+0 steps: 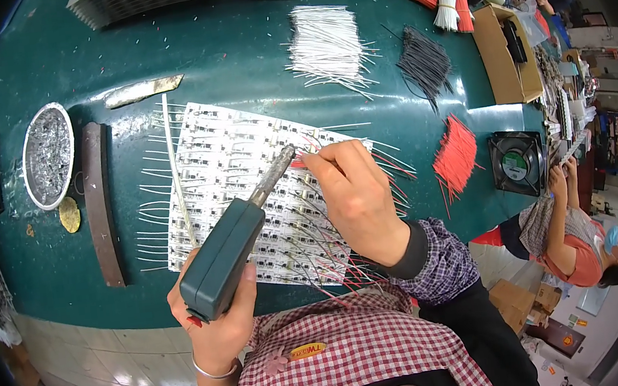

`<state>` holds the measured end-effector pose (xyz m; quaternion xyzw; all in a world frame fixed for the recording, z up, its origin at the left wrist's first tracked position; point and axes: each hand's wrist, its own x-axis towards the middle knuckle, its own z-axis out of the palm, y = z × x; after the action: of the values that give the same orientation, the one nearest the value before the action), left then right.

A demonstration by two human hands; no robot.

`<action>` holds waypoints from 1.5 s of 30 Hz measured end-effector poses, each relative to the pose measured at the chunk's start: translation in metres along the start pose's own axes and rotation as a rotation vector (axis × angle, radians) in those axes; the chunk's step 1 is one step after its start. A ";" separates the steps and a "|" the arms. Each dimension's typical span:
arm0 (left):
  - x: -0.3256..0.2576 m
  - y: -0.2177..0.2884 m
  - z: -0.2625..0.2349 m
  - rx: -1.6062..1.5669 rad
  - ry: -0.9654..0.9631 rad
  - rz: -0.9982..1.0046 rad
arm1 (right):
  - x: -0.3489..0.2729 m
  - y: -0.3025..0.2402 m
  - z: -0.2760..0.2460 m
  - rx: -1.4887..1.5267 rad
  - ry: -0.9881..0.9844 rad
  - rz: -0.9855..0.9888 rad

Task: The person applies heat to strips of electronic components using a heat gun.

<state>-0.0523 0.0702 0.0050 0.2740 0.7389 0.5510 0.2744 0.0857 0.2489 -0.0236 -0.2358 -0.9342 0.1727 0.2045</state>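
My left hand [221, 329] is wrapped round the dark green body of a soldering gun [225, 256]. Its metal tip reaches over a white circuit board panel [225, 157] with rows of small black parts, ending close to my right fingers. My right hand [359, 195] pinches a red wire [298, 164] against the panel near the tip; its far end is hidden by the fingers. A long pale strand [174, 163] runs across the panel's left side down towards my left hand. White wires stick out along the left edge, red and dark wires along the right.
Piles of white wires [326, 42], black wires [424, 62] and red wires [457, 155] lie beyond and right. A small fan [517, 162] and cardboard box [505, 56] stand at right. Left are a brown metal bar [101, 205] and white bowl [70, 155]. A co-worker [570, 243] sits right.
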 end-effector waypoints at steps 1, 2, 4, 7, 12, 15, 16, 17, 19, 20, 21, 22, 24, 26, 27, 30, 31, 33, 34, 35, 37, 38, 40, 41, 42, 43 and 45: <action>0.001 0.000 0.000 0.014 -0.023 0.019 | 0.000 0.000 0.000 -0.001 0.000 0.000; 0.001 0.000 0.001 0.013 -0.023 0.019 | 0.000 0.000 0.000 -0.003 0.000 -0.001; 0.001 0.000 0.003 -0.018 -0.007 0.007 | 0.000 0.000 0.000 -0.005 0.001 -0.002; 0.003 0.004 0.003 -0.009 -0.016 -0.002 | 0.001 0.000 0.001 -0.009 0.003 -0.005; 0.004 0.008 0.004 0.019 -0.017 0.013 | 0.001 0.000 0.002 -0.033 0.014 -0.013; 0.003 0.007 0.003 0.025 -0.002 0.017 | 0.001 -0.001 0.002 -0.037 0.013 -0.013; 0.002 0.006 0.002 0.033 0.005 0.010 | 0.001 -0.002 0.001 -0.037 0.014 -0.013; 0.000 0.005 0.002 0.034 0.005 0.011 | 0.001 -0.002 0.001 -0.036 0.012 -0.008; -0.007 0.000 0.001 0.118 0.063 0.040 | 0.001 -0.002 0.001 -0.034 0.010 -0.004; -0.010 -0.001 -0.001 0.118 0.063 0.040 | 0.001 -0.002 0.001 -0.041 0.015 -0.008; -0.013 -0.002 -0.002 0.131 0.069 -0.021 | 0.001 -0.002 0.001 -0.048 0.020 -0.012; -0.014 -0.003 -0.003 0.144 0.077 -0.083 | 0.001 -0.003 0.001 -0.047 0.021 -0.013; -0.014 -0.003 -0.002 0.146 0.085 -0.062 | 0.001 -0.003 0.002 -0.047 0.021 -0.008; -0.013 -0.002 -0.001 0.148 0.092 -0.040 | 0.000 -0.002 0.003 -0.041 0.030 -0.007; -0.013 -0.002 -0.001 0.169 0.101 0.010 | 0.000 -0.002 0.003 -0.034 0.038 -0.006; -0.013 -0.002 -0.001 0.136 0.123 0.018 | -0.001 -0.003 -0.001 -0.010 0.093 -0.042; -0.014 -0.002 -0.001 0.082 0.133 -0.025 | -0.003 -0.004 -0.002 -0.010 0.093 -0.042; -0.015 -0.002 -0.002 0.070 0.140 -0.034 | -0.007 -0.006 -0.003 0.012 0.102 -0.045; -0.016 -0.002 -0.002 0.059 0.145 -0.045 | -0.008 -0.007 -0.002 0.013 0.103 -0.044; -0.016 -0.002 -0.002 0.059 0.144 -0.045 | -0.010 -0.008 0.000 0.017 0.079 -0.029; -0.016 0.000 -0.004 0.032 0.121 -0.093 | -0.011 -0.009 0.002 0.022 0.056 -0.013; -0.017 -0.001 -0.004 0.033 0.122 -0.094 | -0.011 -0.010 0.002 0.017 0.057 -0.012; -0.017 -0.003 -0.005 0.041 0.089 -0.036 | -0.011 -0.010 0.002 0.011 0.057 -0.011; -0.016 -0.002 -0.005 0.041 0.088 -0.036 | -0.011 -0.011 0.002 0.006 0.046 -0.003; -0.016 -0.002 -0.006 0.016 0.069 -0.039 | -0.011 -0.011 0.002 0.001 0.035 0.005; -0.015 -0.001 -0.006 -0.008 0.049 -0.041 | -0.012 -0.011 0.002 0.001 0.036 0.006; -0.015 0.001 -0.007 -0.021 0.035 -0.056 | -0.012 -0.011 0.001 -0.015 0.031 0.005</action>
<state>-0.0463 0.0551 0.0092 0.2407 0.7453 0.5555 0.2794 0.0907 0.2334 -0.0235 -0.2424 -0.9315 0.1626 0.2169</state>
